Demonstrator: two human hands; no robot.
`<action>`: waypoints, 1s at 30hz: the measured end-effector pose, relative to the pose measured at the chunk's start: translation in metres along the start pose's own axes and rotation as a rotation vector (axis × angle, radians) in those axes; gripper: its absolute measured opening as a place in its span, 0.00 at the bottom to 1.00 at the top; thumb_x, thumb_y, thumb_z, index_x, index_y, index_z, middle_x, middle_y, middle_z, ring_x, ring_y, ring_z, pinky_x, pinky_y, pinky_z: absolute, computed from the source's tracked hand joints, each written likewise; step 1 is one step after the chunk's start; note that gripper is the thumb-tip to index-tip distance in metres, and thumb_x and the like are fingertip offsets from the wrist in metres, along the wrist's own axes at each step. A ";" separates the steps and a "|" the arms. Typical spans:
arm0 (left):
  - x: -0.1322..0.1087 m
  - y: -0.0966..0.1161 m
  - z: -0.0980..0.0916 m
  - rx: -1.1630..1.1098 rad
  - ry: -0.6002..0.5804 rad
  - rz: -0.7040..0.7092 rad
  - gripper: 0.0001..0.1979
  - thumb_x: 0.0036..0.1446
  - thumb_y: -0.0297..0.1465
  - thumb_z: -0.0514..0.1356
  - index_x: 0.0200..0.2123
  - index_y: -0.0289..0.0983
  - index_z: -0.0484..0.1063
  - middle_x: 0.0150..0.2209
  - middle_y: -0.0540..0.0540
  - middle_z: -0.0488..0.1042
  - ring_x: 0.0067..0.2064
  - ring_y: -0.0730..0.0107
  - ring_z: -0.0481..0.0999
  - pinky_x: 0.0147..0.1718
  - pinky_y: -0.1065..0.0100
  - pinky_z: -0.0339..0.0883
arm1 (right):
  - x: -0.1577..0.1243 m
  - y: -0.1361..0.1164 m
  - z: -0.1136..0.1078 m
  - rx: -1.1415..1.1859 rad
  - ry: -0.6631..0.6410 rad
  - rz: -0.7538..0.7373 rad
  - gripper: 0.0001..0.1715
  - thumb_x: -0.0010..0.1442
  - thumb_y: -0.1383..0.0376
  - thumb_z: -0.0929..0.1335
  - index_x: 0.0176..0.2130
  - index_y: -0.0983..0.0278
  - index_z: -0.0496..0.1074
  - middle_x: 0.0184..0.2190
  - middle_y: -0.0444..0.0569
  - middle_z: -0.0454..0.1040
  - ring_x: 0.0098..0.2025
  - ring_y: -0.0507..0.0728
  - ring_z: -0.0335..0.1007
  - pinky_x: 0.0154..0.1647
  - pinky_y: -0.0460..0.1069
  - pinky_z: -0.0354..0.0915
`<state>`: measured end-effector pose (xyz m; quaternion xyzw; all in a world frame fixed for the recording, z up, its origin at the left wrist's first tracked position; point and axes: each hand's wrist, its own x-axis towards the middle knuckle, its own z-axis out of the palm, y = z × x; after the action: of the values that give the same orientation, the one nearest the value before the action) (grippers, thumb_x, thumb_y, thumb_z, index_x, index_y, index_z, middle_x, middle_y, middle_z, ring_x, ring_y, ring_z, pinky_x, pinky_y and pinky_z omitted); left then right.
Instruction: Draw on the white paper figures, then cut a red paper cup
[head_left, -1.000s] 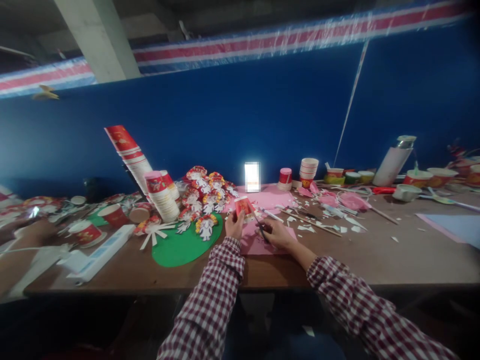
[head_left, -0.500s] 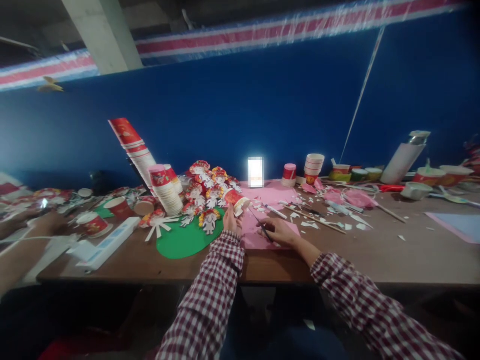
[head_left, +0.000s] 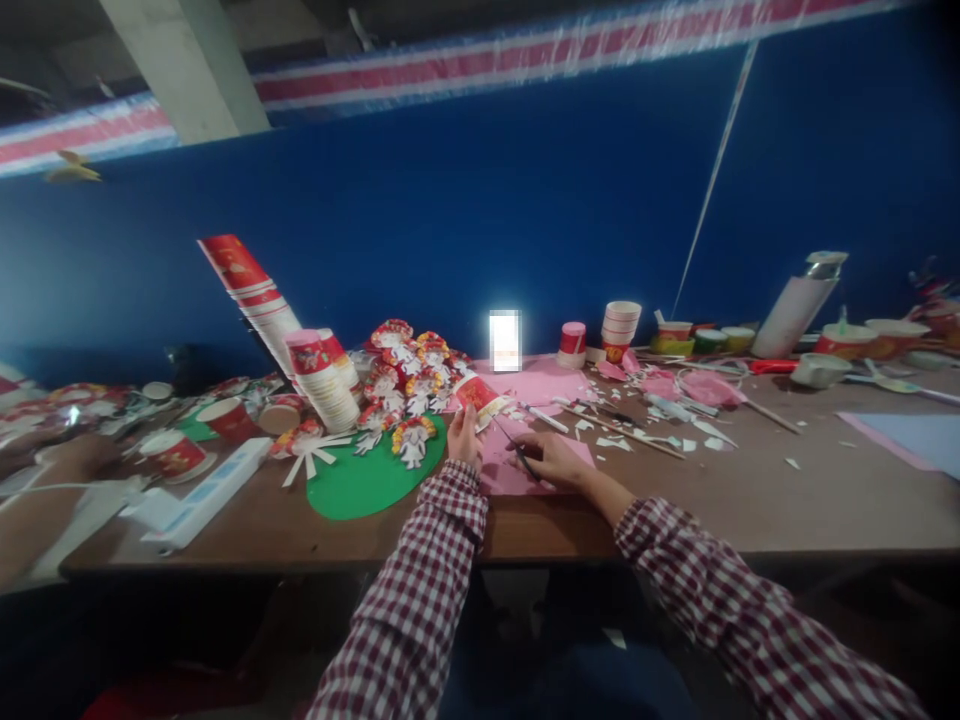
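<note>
My left hand (head_left: 466,438) is closed on a red and white paper cup (head_left: 480,395), held tilted above the pink paper (head_left: 504,472). My right hand (head_left: 551,460) is closed around dark-handled scissors (head_left: 523,457), whose blades point up and left toward the cup's lower edge. I cannot tell whether the blades touch it. Left of my left hand lies a green paper sheet (head_left: 360,490), with several red and white paper cut-out figures (head_left: 412,440) on and behind it.
Stacked paper cups (head_left: 322,385) stand at the left, near a white power strip (head_left: 214,495). Another person's hand (head_left: 75,455) is at far left. Paper scraps, a wooden stick (head_left: 630,437) and a white bottle (head_left: 799,310) lie or stand rightward. A blue partition (head_left: 420,230) rises behind.
The cup in my left hand has turned slightly, showing more of its red side. My right hand with the scissors stays close by it. The whole view has shifted a little.
</note>
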<state>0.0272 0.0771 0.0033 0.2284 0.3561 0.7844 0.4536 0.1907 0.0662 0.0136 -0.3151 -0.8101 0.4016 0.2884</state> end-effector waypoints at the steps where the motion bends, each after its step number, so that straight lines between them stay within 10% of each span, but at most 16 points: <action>1: 0.000 0.000 0.000 0.007 -0.001 0.000 0.16 0.44 0.41 0.66 0.29 0.34 0.71 0.27 0.49 0.74 0.31 0.74 0.75 0.34 0.70 0.66 | 0.000 0.000 0.000 0.015 0.004 0.002 0.23 0.53 0.56 0.68 0.43 0.70 0.74 0.21 0.46 0.72 0.21 0.51 0.65 0.21 0.44 0.60; 30: -0.004 -0.006 0.001 0.027 -0.086 -0.019 0.18 0.40 0.41 0.68 0.29 0.33 0.72 0.28 0.47 0.76 0.30 0.72 0.76 0.36 0.67 0.69 | 0.001 0.000 0.001 0.084 0.016 0.044 0.24 0.53 0.57 0.67 0.44 0.71 0.73 0.22 0.47 0.73 0.21 0.51 0.66 0.21 0.44 0.61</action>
<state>0.0330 0.0759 -0.0004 0.2644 0.3490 0.7647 0.4729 0.1893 0.0662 0.0129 -0.3236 -0.7831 0.4388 0.2992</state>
